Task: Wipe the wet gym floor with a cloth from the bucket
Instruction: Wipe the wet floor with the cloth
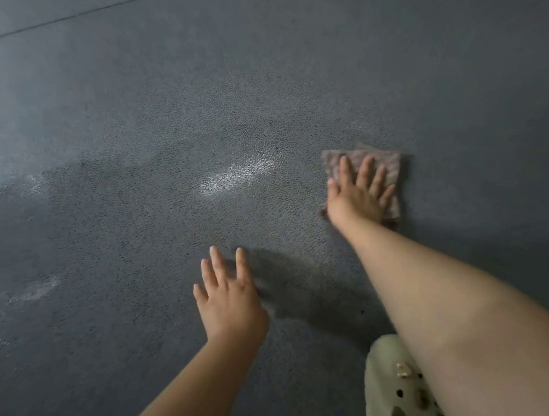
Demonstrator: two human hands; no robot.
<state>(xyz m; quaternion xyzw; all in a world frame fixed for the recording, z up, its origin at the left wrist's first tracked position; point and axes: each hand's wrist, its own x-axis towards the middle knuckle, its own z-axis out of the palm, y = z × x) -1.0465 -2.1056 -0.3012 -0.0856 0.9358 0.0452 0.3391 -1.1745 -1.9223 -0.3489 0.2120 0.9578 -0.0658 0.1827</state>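
Pinkish cloth (373, 169) lies flat under right hand (359, 195).

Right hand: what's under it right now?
The right hand presses flat, fingers spread, on a folded pinkish cloth lying on the grey floor. The floor beneath the cloth is hidden.

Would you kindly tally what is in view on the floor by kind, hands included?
Hands: 2, left hand and right hand
Cloth: 1, under the right hand
Shoe: 1
Total: 4
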